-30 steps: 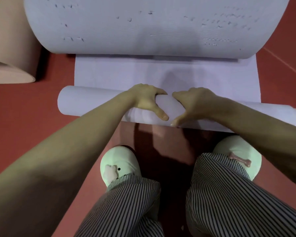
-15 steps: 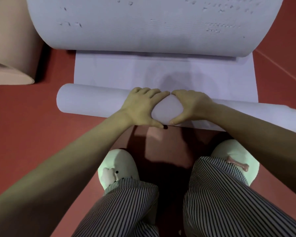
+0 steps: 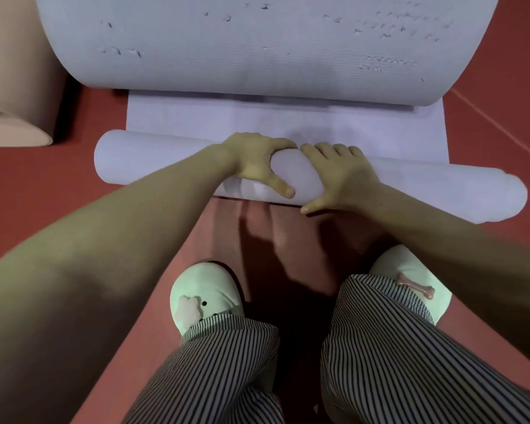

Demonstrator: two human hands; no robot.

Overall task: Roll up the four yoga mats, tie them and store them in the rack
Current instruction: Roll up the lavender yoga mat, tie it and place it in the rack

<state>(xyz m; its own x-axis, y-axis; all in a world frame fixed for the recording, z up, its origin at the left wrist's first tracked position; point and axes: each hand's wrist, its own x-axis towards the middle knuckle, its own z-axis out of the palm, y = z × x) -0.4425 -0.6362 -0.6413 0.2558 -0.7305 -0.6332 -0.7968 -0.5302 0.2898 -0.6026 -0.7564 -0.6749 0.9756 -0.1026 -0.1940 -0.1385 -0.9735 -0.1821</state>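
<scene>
Beige mat (image 3: 16, 87) left of lavender mat (image 3: 166, 157) — both hands (image 3: 257, 160) on roll.

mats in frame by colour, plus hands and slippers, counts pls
Lavender mat, partly rolled, far end curled up: 1
Peach mat, at the left edge: 1
Hands on the lavender roll, left hand and right hand: 2
Pale green slippers, left slipper and right slipper: 2
Total: 6
</scene>
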